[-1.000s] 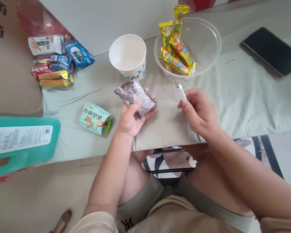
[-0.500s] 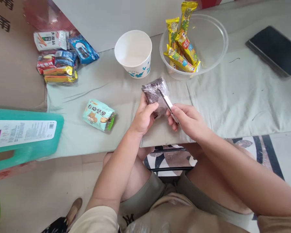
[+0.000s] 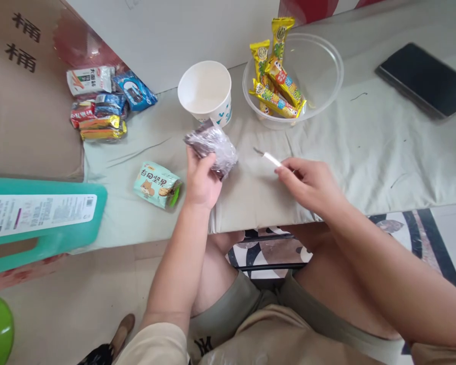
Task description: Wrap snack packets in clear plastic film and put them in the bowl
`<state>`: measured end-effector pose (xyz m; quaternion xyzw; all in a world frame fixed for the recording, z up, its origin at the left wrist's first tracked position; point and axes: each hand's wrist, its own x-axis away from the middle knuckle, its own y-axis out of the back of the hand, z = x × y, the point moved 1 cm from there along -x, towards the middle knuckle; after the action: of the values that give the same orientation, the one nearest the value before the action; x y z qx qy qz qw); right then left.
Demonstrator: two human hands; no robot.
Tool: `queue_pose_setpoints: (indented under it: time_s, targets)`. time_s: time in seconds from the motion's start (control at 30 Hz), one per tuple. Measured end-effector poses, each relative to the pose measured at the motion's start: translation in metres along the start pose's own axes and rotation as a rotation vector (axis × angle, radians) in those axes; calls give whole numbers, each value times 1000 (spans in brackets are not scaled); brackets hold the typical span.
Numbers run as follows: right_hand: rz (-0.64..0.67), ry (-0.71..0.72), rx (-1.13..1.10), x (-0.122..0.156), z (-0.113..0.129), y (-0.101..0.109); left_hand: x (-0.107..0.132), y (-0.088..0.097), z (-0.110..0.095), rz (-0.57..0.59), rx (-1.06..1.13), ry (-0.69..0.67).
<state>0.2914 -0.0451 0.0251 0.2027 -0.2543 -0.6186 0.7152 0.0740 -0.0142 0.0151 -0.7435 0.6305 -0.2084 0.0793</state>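
My left hand [image 3: 202, 186] grips a dark brown block-like packet [image 3: 217, 150] covered in crinkled clear plastic wrap, the thumb pressing on its near face. It is held over the cloth-covered table, just in front of a white paper cup [image 3: 223, 109] with blue print. In my right hand [image 3: 314, 183] is a slim white-handled knife [image 3: 270, 159], its small dark blade pointing left and apart from the packet. A mint-green nut snack bag [image 3: 155, 185] lies on the cloth to the left of my left hand.
Yellow snack sticks [image 3: 279, 101] stand in a clear plastic bowl [image 3: 337, 76] at the back. A black phone [image 3: 427, 78] lies far right. Small snack packets [image 3: 108, 106] pile up by a cardboard box [image 3: 30, 111]; a teal jug [image 3: 99, 218] sits left.
My left hand has carried the wrapped packet leftward, away from the knife. The blade was against the wrap and is now clear of it; my right hand has moved slightly right.
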Motion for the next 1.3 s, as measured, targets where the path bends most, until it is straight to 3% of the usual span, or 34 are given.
queue_pose_setpoints:
  time_s: [0.1, 0.2, 0.3, 0.4, 0.5, 0.57, 0.7, 0.8, 0.9, 1.0, 1.13, 1.3]
  targets:
    - [-218, 55, 181, -6, -13, 8, 10, 1, 7, 1, -131, -20]
    - [-202, 43, 304, -12, -25, 10, 21, 1, 10, 51, -396, -83]
    - [-192, 29, 377, -16, -35, 13, 23, 6, 8, 55, -712, -304]
    - [-281, 33, 412, -19, -42, 18, 14, 16, 5, 22, -963, -565]
    - [-394, 87, 407, -19, -42, 21, 5, 26, 5, 68, -1118, -623]
    - [-390, 189, 339, -16, -36, 17, 3, 29, 5, 93, -1159, -607]
    - [-216, 497, 126, -9, -15, -4, 9, 26, 4, 125, -1173, -647]
    - [-95, 616, 46, -7, -6, -20, 15, 20, 2, 289, -1205, -745]
    - [-66, 575, 24, -9, -5, -24, 15, 18, 1, 466, -1237, -707]
    - [-86, 557, 17, -11, -8, -18, 11, 21, -1, 454, -1206, -671]
    - [-100, 519, 3, -11, -11, -9, 9, 26, -4, 393, -1122, -776]
    - [-142, 444, 12, -11, -18, -4, 11, 33, -8, 549, -1146, -672]
